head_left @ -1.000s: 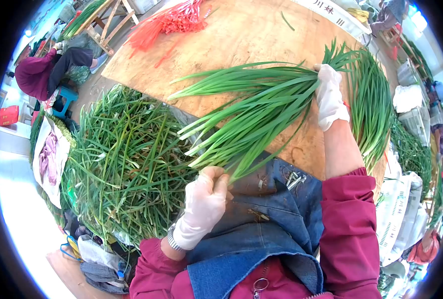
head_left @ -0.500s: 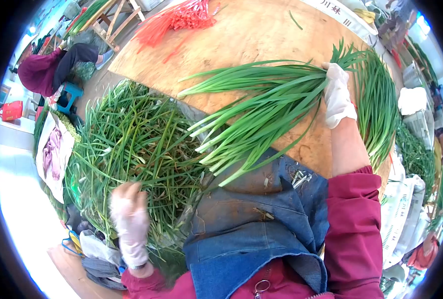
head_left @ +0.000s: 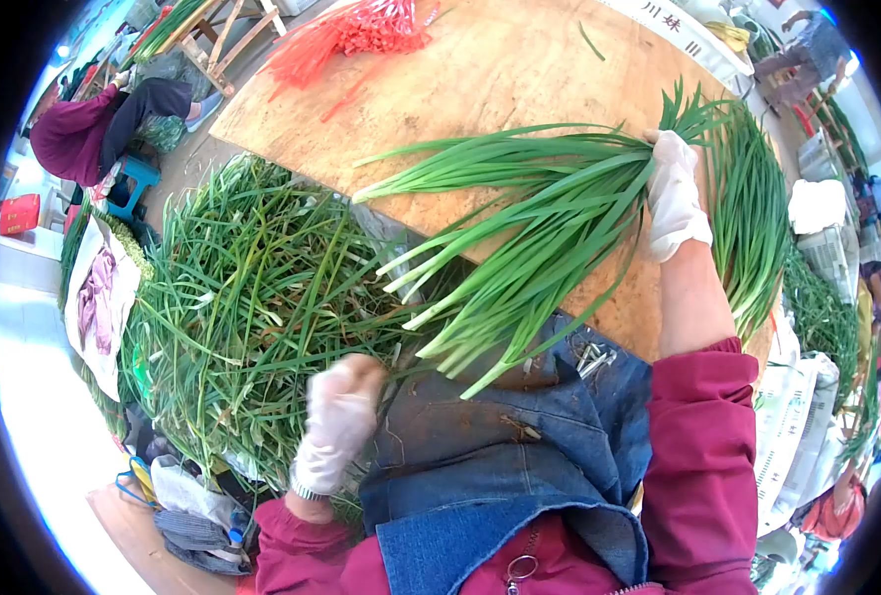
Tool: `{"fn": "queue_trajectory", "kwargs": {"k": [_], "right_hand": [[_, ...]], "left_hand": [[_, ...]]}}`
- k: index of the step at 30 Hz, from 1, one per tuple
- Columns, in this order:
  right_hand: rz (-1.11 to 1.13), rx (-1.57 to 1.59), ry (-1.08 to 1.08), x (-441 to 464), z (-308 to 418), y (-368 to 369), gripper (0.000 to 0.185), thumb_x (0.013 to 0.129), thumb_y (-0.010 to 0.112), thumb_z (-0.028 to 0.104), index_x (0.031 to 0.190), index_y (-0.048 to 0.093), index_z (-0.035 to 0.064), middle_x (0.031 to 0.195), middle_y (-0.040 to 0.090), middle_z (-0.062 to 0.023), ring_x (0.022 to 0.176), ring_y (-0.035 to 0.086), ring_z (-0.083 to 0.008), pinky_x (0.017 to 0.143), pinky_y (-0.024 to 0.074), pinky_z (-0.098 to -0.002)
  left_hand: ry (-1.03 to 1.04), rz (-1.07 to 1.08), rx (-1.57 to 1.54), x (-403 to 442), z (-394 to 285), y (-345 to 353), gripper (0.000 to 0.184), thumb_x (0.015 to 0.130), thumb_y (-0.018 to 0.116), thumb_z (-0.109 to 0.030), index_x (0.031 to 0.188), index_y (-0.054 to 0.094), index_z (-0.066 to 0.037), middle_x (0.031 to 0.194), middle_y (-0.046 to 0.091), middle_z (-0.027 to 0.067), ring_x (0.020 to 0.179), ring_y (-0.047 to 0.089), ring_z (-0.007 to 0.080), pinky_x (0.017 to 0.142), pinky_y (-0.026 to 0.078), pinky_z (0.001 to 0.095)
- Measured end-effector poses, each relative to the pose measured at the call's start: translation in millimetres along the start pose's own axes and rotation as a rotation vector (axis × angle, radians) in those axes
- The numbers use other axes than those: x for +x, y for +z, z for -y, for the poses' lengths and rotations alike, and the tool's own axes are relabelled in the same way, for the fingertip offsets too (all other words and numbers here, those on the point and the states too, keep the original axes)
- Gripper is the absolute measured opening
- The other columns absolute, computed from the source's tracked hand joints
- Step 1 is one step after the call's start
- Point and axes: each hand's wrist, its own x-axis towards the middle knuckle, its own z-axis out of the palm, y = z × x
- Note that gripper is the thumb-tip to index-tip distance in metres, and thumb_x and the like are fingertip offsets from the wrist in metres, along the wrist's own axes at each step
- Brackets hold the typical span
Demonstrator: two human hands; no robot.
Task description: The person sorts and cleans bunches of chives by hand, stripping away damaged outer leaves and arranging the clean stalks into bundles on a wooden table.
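- Your right hand (head_left: pixel 674 188), at 2 o'clock, grasps the leafy end of the green bunch (head_left: pixel 584 203); a firm grip that spares the blades should serve best.
- Your left hand (head_left: pixel 339 426), at 7 o'clock, is curled and blurred beside the leaf heap (head_left: pixel 252 288); whether it holds anything, I cannot tell.
- Let the stalks fan, so each is easy to reach.
- The bunch slants over the tabletop (head_left: pixel 500 89) edge, ends toward 8 o'clock above your apron (head_left: pixel 460 426).
- Its blades look long, glossy, paling at the ends.
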Motion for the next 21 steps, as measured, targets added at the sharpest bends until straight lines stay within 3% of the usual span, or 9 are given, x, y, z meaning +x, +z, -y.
{"fn": "queue_trajectory", "kwargs": {"k": [1,3,4,5,9,13,15,18,21], "right_hand": [[0.039,0.003,0.022,-2,2,-2,0.019,0.073,0.058,0.017,0.065,0.053,0.0010,0.063,0.053,-0.0056,0.055,0.048,-0.0169,0.054,0.0395,-0.0318],[0.132,0.012,0.064,-9,8,-4,0.021,0.075,0.059,0.021,0.073,0.058,0.0003,0.068,0.055,-0.0049,0.060,0.050,-0.0166,0.056,0.0405,-0.0307],[0.139,-0.024,0.018,-13,10,-4,0.021,0.074,0.060,0.022,0.074,0.058,0.0013,0.070,0.054,-0.0043,0.062,0.050,-0.0163,0.057,0.0409,-0.0313],[0.114,-0.022,0.054,-15,12,-2,0.021,0.074,0.060,0.023,0.075,0.058,0.0014,0.070,0.054,-0.0043,0.063,0.050,-0.0161,0.058,0.0409,-0.0310],[0.032,-0.037,-0.019,-12,8,-2,0.019,0.073,0.059,0.021,0.072,0.056,0.0019,0.068,0.052,-0.0047,0.061,0.047,-0.0159,0.058,0.0389,-0.0305],[0.030,0.040,-0.022,-19,13,2,0.021,0.071,0.059,0.014,0.057,0.048,0.0040,0.057,0.047,-0.0033,0.053,0.042,-0.0155,0.050,0.0347,-0.0325],[0.060,0.005,-0.054,-19,14,0,0.022,0.071,0.059,0.014,0.056,0.048,0.0039,0.056,0.047,-0.0025,0.054,0.042,-0.0151,0.051,0.0345,-0.0323],[0.086,-0.027,-0.032,-3,0,-3,0.019,0.073,0.059,0.017,0.062,0.051,0.0032,0.059,0.049,-0.0028,0.056,0.045,-0.0153,0.053,0.0364,-0.0312],[0.086,-0.064,0.067,8,-6,-9,0.019,0.075,0.059,0.020,0.076,0.059,0.0014,0.067,0.055,-0.0047,0.059,0.050,-0.0169,0.055,0.0402,-0.0298]], "left_hand": [[-0.003,-0.141,0.080,0,8,-7,0.012,0.081,0.062,-0.010,0.081,0.063,0.002,0.060,0.059,0.0098,0.053,0.053,0.0125,0.050,0.042,0.0261],[-0.149,-0.109,0.051,-1,5,-21,0.015,0.081,0.064,-0.011,0.075,0.062,0.003,0.061,0.060,0.0108,0.052,0.053,0.0139,0.050,0.042,0.0267],[-0.041,-0.123,0.030,1,-2,-16,0.020,0.081,0.064,-0.015,0.073,0.063,0.003,0.063,0.060,0.0114,0.056,0.055,0.0141,0.053,0.044,0.0273],[0.027,-0.049,0.005,6,-19,-11,0.022,0.081,0.064,-0.018,0.087,0.064,0.003,0.075,0.064,0.0112,0.066,0.058,0.0139,0.061,0.046,0.0271],[-0.297,0.226,-0.694,34,-49,26,0.041,0.082,0.062,-0.018,0.115,0.054,0.004,0.094,0.063,0.0102,0.085,0.058,0.0162,0.075,0.046,0.0259],[-0.289,0.191,-0.756,50,-52,33,0.022,0.082,0.062,-0.010,0.100,0.061,0.003,0.081,0.064,0.0077,0.068,0.059,0.0125,0.061,0.048,0.0222],[-0.228,0.094,-0.717,46,-59,24,0.014,0.081,0.060,-0.007,0.092,0.063,0.002,0.070,0.061,0.0043,0.052,0.053,0.0079,0.045,0.040,0.0198],[-0.251,0.137,-0.442,43,-33,-1,0.013,0.082,0.056,-0.009,0.082,0.064,0.002,0.058,0.053,0.0004,0.049,0.045,0.0071,0.043,0.032,0.0223],[-0.152,-0.195,-0.257,40,0,-11,0.016,0.081,0.063,-0.012,0.070,0.061,0.000,0.056,0.051,-0.0009,0.049,0.043,0.0079,0.046,0.033,0.0246]]}}
